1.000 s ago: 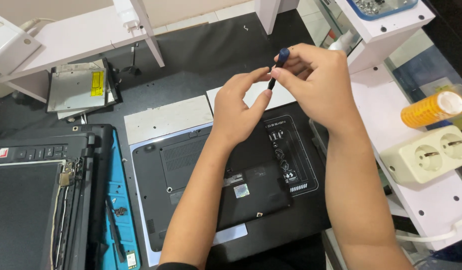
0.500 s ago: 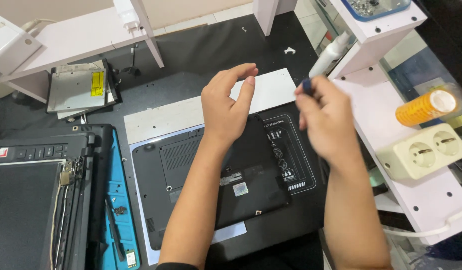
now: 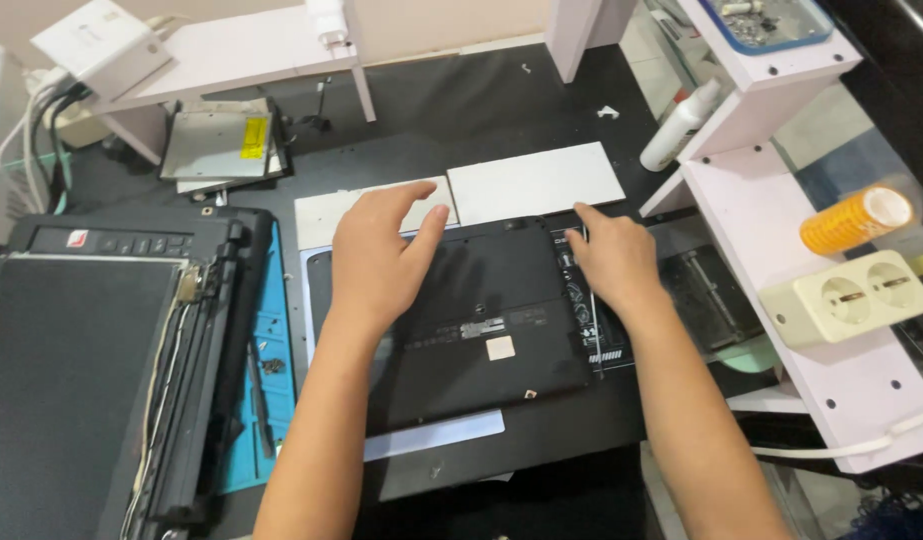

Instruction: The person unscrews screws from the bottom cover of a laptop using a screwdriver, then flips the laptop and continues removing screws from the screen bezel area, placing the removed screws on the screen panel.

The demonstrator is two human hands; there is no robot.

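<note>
A black laptop (image 3: 481, 330) lies bottom up on the dark mat. My left hand (image 3: 381, 255) rests on its upper left part, fingers apart, the fingertips reaching a white panel (image 3: 326, 215) behind it. My right hand (image 3: 606, 260) lies flat on the laptop's right strip, the index finger at the rear edge. A thin metal shaft (image 3: 592, 340), like a screwdriver's, sticks out from under that palm along the strip. I cannot see its handle.
A second white panel (image 3: 536, 180) lies behind the laptop. A dismantled black laptop (image 3: 91, 350) and a blue tool tray (image 3: 266, 400) are on the left. A white shelf unit (image 3: 781, 230) on the right carries a socket block (image 3: 846, 295), an orange roll (image 3: 856, 218) and a white bottle (image 3: 678, 125).
Both hands came down from in front of me onto the laptop. The blue-capped screwdriver that my right hand held up is no longer raised.
</note>
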